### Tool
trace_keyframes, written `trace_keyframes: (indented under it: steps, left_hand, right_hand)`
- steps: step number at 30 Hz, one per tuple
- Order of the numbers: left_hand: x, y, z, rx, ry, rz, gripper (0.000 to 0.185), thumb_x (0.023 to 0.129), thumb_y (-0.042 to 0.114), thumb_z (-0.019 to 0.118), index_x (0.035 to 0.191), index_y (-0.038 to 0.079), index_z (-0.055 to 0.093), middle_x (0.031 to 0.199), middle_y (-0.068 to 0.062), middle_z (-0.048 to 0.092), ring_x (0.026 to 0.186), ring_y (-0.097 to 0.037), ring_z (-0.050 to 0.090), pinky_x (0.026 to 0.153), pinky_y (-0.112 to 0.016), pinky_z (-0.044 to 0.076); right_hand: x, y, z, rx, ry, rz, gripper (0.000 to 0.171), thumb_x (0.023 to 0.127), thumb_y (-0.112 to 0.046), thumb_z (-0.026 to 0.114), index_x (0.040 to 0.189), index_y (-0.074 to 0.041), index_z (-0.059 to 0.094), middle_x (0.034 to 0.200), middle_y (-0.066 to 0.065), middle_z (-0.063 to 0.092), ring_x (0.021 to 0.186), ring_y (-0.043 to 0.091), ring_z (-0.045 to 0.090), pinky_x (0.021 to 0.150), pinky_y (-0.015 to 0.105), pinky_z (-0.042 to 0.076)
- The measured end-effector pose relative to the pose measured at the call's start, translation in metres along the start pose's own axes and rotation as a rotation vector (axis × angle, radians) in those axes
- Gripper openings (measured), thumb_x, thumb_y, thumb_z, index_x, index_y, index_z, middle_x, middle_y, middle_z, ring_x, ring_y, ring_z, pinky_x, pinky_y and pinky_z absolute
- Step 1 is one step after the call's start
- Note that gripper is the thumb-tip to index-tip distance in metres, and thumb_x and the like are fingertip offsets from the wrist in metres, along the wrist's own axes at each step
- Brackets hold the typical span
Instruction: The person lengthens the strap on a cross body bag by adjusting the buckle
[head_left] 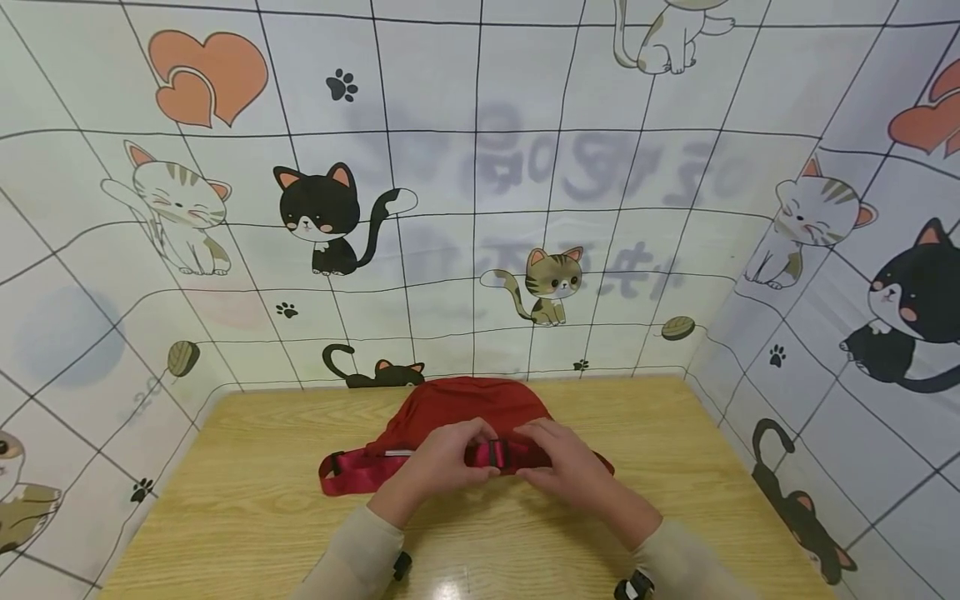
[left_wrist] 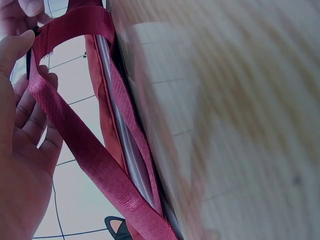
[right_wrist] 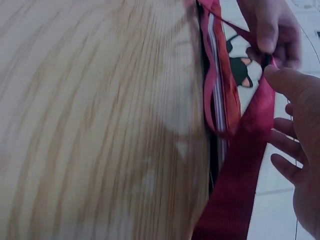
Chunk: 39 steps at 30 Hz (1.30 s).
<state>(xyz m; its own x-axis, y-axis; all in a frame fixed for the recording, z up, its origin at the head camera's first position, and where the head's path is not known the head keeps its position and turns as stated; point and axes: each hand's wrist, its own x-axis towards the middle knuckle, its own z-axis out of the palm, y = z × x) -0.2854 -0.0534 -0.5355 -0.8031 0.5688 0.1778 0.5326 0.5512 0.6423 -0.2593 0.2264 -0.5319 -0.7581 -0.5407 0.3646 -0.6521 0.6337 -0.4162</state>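
A red waist bag lies on the wooden table, its silver zipper along the near edge. Its red webbing strap runs in front of it and loops out to the left. My left hand and right hand meet at the strap's middle, each pinching the webbing on either side of a small black buckle. In the left wrist view the left hand has its thumb on the strap by the buckle. In the right wrist view the right hand has its thumb at the buckle.
Walls covered in a white grid cloth with cartoon cats enclose the table at the back, left and right. Bare wood lies to both sides of the bag and in front of my hands.
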Motion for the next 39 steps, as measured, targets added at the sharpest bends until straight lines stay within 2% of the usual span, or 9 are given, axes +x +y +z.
trace_keyframes:
  steps: [4, 7, 12, 18, 21, 25, 31, 39]
  left_hand:
    - [0.0, 0.0, 0.002, -0.027, 0.0, 0.013, 0.043, 0.093, 0.033, 0.093, 0.127, 0.029, 0.068, 0.107, 0.016, 0.074, 0.096, -0.002, 0.066, 0.086, -0.031, 0.056]
    - [0.0, 0.0, 0.002, -0.051, -0.003, 0.014, 0.044, 0.093, 0.033, 0.094, 0.128, 0.029, 0.068, 0.107, 0.014, 0.075, 0.095, -0.003, 0.067, 0.086, -0.029, 0.056]
    - [-0.002, 0.001, 0.001, -0.073, -0.011, 0.013, 0.044, 0.093, 0.034, 0.093, 0.129, 0.03, 0.068, 0.106, 0.017, 0.073, 0.097, -0.004, 0.067, 0.089, -0.031, 0.057]
    - [-0.011, -0.008, -0.006, -0.096, -0.008, 0.009, 0.025, 0.103, 0.03, 0.083, 0.124, 0.03, 0.07, 0.107, 0.019, 0.071, 0.101, -0.006, 0.067, 0.095, -0.036, 0.057]
    - [-0.014, -0.014, -0.01, -0.095, 0.008, 0.017, 0.014, 0.107, 0.025, 0.077, 0.118, 0.029, 0.071, 0.104, 0.017, 0.071, 0.098, -0.006, 0.067, 0.092, -0.033, 0.057]
    - [-0.017, -0.019, -0.013, -0.103, 0.022, 0.038, 0.01, 0.107, 0.021, 0.076, 0.112, 0.029, 0.072, 0.098, 0.016, 0.069, 0.091, -0.006, 0.064, 0.084, -0.03, 0.056]
    - [-0.015, -0.015, -0.013, -0.143, 0.027, 0.072, 0.009, 0.108, 0.017, 0.075, 0.106, 0.025, 0.072, 0.088, 0.014, 0.066, 0.081, -0.006, 0.06, 0.075, -0.027, 0.054]
    - [-0.012, -0.01, -0.013, -0.169, 0.01, 0.043, 0.009, 0.109, 0.021, 0.074, 0.104, 0.028, 0.071, 0.083, 0.013, 0.064, 0.077, -0.006, 0.058, 0.071, -0.027, 0.052]
  right_hand:
    - [0.007, -0.01, 0.006, 0.022, -0.019, -0.011, 0.055, 0.095, -0.03, 0.091, 0.142, -0.015, 0.068, 0.133, -0.006, 0.07, 0.124, 0.016, 0.065, 0.099, 0.043, 0.059]
    - [0.009, -0.013, 0.008, 0.015, -0.002, -0.042, 0.051, 0.095, -0.029, 0.091, 0.139, -0.018, 0.07, 0.129, -0.007, 0.071, 0.12, 0.013, 0.064, 0.097, 0.041, 0.059]
    - [0.011, -0.013, 0.009, 0.013, 0.026, -0.092, 0.048, 0.093, -0.027, 0.093, 0.134, -0.018, 0.07, 0.124, -0.008, 0.068, 0.115, 0.011, 0.061, 0.093, 0.039, 0.058]
    - [0.01, -0.009, 0.008, 0.042, 0.051, -0.101, 0.048, 0.091, -0.02, 0.094, 0.13, -0.016, 0.068, 0.123, -0.008, 0.067, 0.114, 0.01, 0.061, 0.092, 0.036, 0.059]
    - [0.009, -0.009, 0.006, 0.067, 0.058, -0.098, 0.049, 0.09, -0.017, 0.094, 0.13, -0.015, 0.066, 0.124, -0.009, 0.066, 0.114, 0.01, 0.061, 0.093, 0.035, 0.06]
    - [0.009, -0.008, 0.003, 0.077, 0.051, -0.112, 0.051, 0.091, -0.017, 0.094, 0.134, -0.013, 0.067, 0.127, -0.008, 0.066, 0.118, 0.01, 0.06, 0.095, 0.035, 0.06]
    - [0.009, -0.009, 0.001, 0.066, 0.055, -0.15, 0.051, 0.091, -0.017, 0.093, 0.136, -0.01, 0.068, 0.128, -0.006, 0.066, 0.117, 0.012, 0.061, 0.095, 0.036, 0.06]
    - [0.01, -0.008, 0.001, 0.068, 0.07, -0.186, 0.051, 0.089, -0.013, 0.093, 0.135, -0.01, 0.068, 0.127, -0.007, 0.065, 0.116, 0.011, 0.061, 0.094, 0.035, 0.059]
